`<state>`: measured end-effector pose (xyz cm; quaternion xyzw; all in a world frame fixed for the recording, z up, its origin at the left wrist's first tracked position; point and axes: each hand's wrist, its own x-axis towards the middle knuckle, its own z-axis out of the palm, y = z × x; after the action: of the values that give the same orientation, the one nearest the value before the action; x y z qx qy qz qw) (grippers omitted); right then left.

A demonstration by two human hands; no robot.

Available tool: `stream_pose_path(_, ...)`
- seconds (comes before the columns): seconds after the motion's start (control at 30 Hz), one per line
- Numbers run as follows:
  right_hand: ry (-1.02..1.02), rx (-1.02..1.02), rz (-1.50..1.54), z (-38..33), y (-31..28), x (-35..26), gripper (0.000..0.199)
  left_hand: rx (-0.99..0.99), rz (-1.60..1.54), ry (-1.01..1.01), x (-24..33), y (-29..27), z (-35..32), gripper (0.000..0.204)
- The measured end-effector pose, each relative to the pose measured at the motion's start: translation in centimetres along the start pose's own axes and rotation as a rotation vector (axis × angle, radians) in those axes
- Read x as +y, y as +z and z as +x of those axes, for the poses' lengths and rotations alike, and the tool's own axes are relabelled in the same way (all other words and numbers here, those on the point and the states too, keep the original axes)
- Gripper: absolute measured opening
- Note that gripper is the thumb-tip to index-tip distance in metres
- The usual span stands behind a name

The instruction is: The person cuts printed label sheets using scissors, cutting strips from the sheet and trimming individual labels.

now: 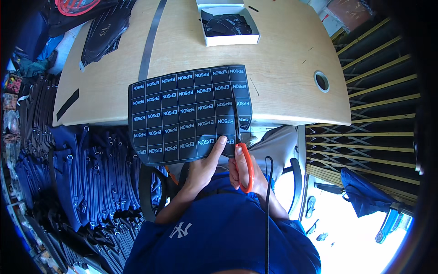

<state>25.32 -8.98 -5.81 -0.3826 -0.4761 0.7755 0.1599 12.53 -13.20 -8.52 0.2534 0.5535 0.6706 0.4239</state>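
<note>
A pale wood-grain desk (292, 68) with a curved outline fills the upper middle of a crowded workroom. The black label sheet (182, 107), printed with white lettering in a grid, reaches over the desk's near edge, its nearer part above the person's lap. The left hand (204, 172) pinches the sheet's near edge, thumb on top (the fingers beneath are mostly hidden). The right hand (255, 176) is wrapped around the orange-handled scissors (245, 176), whose dark blade runs along the sheet close to its right side.

Beyond the sheet stands an open white cardboard box (232, 40) holding small black printed pieces (226, 24). A grey strip (150, 41) extends away from the sheet's far edge; farther left of the sheet lies a short black strip (68, 104). Right of the sheet are a round cable hole (321, 81) and, farther out, a folding lattice gate (383, 91). Blue straps (98, 182) with metal rings hang left of and below the sheet.
</note>
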Motion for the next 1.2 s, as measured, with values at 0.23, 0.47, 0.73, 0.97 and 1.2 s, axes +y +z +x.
stream_pose_path(0.23, 0.017, 0.038, -0.037, -0.1, 0.2, -1.0, 0.046, 0.013, 0.002, 0.005, 0.0, 0.0, 0.3, 0.020)
stream_pose_path(0.47, 0.011, 0.037, -0.038, -0.1, 0.1, -0.9, 0.048, 0.014, 0.006, 0.002, 0.2, 0.0, 0.3, 0.020)
stream_pose_path(0.73, -0.017, 0.074, -0.093, 0.2, 0.5, -0.6, 0.067, 0.009, -0.047, -0.005, -0.2, 0.0, 0.4, 0.019)
stream_pose_path(0.97, -0.023, 0.045, -0.130, 0.3, 0.6, -0.5, 0.061, 0.023, -0.033, 0.022, -0.2, 0.0, 0.5, 0.018)
stream_pose_path(1.2, -0.069, -0.023, -0.074, 0.4, 0.2, 0.6, 0.064, 0.014, -0.028, 0.035, -0.1, 0.0, 0.3, 0.017)
